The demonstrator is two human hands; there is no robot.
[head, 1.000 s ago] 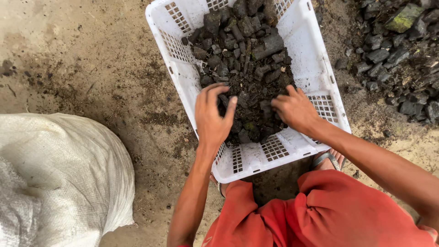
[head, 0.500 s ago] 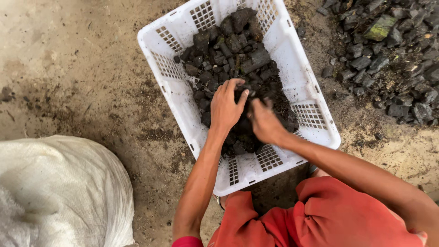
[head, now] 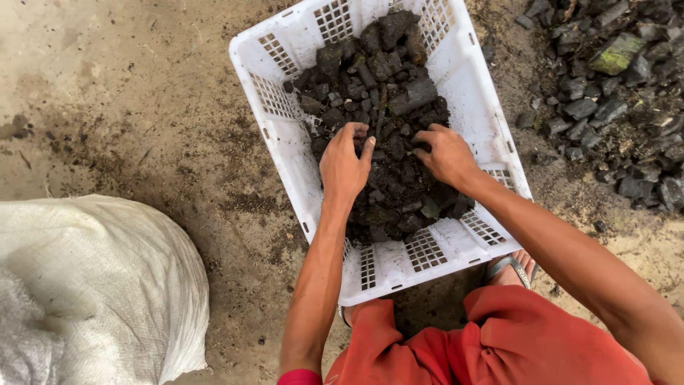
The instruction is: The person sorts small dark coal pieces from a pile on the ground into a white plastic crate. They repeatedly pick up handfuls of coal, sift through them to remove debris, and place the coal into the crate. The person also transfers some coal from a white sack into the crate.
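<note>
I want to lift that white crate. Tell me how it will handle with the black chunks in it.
The white crate looks like thin perforated plastic, so it may flex. The black chunks are loose, so they would probably shift towards the low side if tipped. Crumbs might fall through the slots.

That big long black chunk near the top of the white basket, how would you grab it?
Grip the long black chunk across its narrow middle, coming down from above. It lies flat and slanted on top of the charcoal pile, so its upper face and long sides are bare. The white basket wall stands close on its right, so the right hand, nearest to it, probably fits best from the near side.
</note>
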